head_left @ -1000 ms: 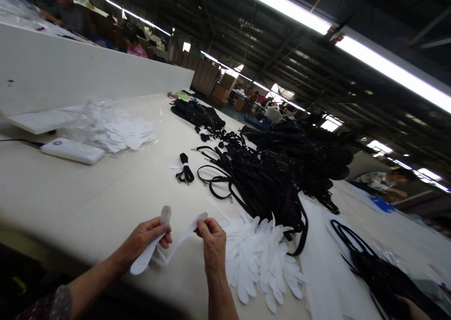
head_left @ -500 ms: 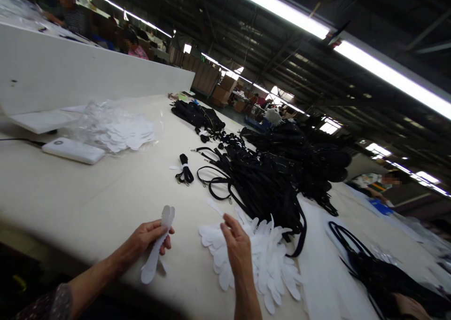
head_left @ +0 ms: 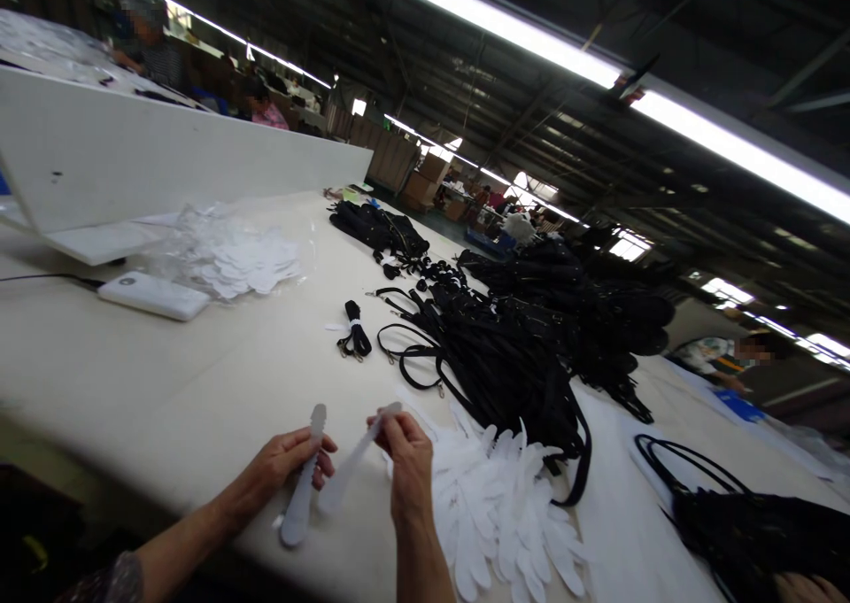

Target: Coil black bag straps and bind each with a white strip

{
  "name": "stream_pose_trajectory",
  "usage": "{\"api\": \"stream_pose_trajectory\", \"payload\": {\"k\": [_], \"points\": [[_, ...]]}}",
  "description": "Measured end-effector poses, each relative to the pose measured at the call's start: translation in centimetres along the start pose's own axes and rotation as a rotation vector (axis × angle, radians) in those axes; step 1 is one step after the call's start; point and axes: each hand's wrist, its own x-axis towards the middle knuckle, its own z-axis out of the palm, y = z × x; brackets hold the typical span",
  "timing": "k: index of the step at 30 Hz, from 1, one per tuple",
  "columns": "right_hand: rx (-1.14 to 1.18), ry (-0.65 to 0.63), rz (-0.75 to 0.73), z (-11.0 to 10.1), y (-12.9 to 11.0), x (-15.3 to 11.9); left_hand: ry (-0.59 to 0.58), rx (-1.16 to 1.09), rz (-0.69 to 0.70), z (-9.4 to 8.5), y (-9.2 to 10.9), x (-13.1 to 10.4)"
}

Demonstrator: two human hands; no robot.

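1. The left hand (head_left: 287,458) holds the left strip (head_left: 297,513) around its middle. The fingers curl in snugly, with no wide gap. I cannot tell if more than one strip is in there.
2. The right hand (head_left: 409,451) pinches the right strip (head_left: 353,463) near its top end. The thumb and fingers are close together. The strip slants down toward the left strip, and I cannot tell if the two touch.
3. Both strips are above the table (head_left: 219,386), in front of the person. The left one tilts a little, narrow end up.
4. The white pile (head_left: 508,507) lies just right of the right hand. Its pieces look like the two strips.
5. Behind the pile are the black straps (head_left: 511,368). A small strap bundle (head_left: 356,330) lies apart from them, past the hands.
6. The step now looks like sorting strips one by one, with the left hand as the keeper.
7. The next move calls for a light pinch and lined-up edges, I think. The strips look thin and floppy, so they could bend or slip.
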Motion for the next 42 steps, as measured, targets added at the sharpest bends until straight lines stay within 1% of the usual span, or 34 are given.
{"api": "stream_pose_trajectory", "payload": {"k": [3, 4, 5, 6, 7, 8, 11, 12, 13, 14, 16, 17, 19, 21, 24, 28, 30, 32, 35, 38, 40, 42], "points": [[0.186, 0.290, -0.030, -3.7, -1.7, 0.9, -0.003, 0.040, -0.005, -0.1, -0.1, 0.1], [0.216, 0.350, -0.048, -4.6, -2.1, 0.9, -0.005, 0.057, -0.011, -0.2, -0.2, 0.1], [0.223, 0.369, -0.058, -5.2, -2.4, 0.7, -0.011, 0.072, -0.013, -0.2, -0.3, 0.2], [0.203, 0.342, -0.054, -5.3, -2.6, 0.3, -0.019, 0.084, -0.014, -0.3, -0.4, 0.2], [0.155, 0.272, -0.035, -5.1, -2.5, -0.2, -0.027, 0.095, -0.013, -0.3, -0.6, 0.2], [0.091, 0.173, -0.008, -4.4, -2.2, -0.8, -0.036, 0.109, -0.013, -0.3, -0.6, 0.3], [-0.066, -0.161, 0.029, -1.0, -0.7, -2.7, -0.049, 0.173, -0.008, 0.2, -0.5, 0.1], [-0.086, -0.235, 0.015, 0.3, -0.2, -3.1, -0.052, 0.199, 0.003, 0.4, -0.3, -0.1], [-0.097, -0.279, -0.004, 1.4, 0.3, -3.4, -0.055, 0.223, 0.019, 0.6, -0.2, -0.2], [-0.110, -0.293, -0.023, 2.3, 0.7, -3.6, -0.063, 0.241, 0.035, 0.9, 0.0, -0.3], [-0.152, -0.258, -0.050, 3.0, 1.2, -3.5, -0.091, 0.268, 0.058, 1.2, 0.3, -0.5], [-0.176, -0.227, -0.058, 3.0, 1.4, -3.4, -0.110, 0.276, 0.059, 1.3, 0.4, -0.5], [-0.201, -0.159, -0.068, 2.0, 1.6, -2.7, -0.145, 0.291, 0.042, 1.4, 0.6, -0.5], [-0.202, -0.080, -0.076, 0.4, 1.6, -1.9, -0.173, 0.313, 0.028, 1.3, 0.9, -0.5], [-0.165, 0.080, -0.095, -2.4, 1.2, -0.7, -0.203, 0.342, 0.014, 1.2, 1.3, -0.7], [-0.103, 0.276, -0.125, -6.2, 0.1, 0.5, -0.233, 0.366, 0.003, 1.2, 0.8, -1.2], [-0.149, 0.334, -0.110, -8.3, -0.4, 0.9, -0.233, 0.400, 0.007, 0.9, 0.2, -1.1], [-0.270, 0.344, -0.081, -10.6, -0.6, 1.0, -0.249, 0.440, 0.017, 0.3, -0.5, -0.8], [-0.453, 0.380, -0.119, -14.4, -0.7, 0.3, -0.251, 0.461, 0.018, -0.8, -1.4, -0.5], [-0.503, 0.504, -0.185, -18.8, -0.4, -1.5, -0.185, 0.497, 0.007, -1.5, -2.1, -0.5], [-0.514, 0.580, -0.181, -21.9, 0.2, -3.1, -0.122, 0.566, -0.012, -1.5, -2.3, -0.2], [-0.540, 0.654, -0.160, -24.9, 1.0, -5.0, -0.088, 0.677, -0.021, -0.9, -2.4, 0.7]]}}
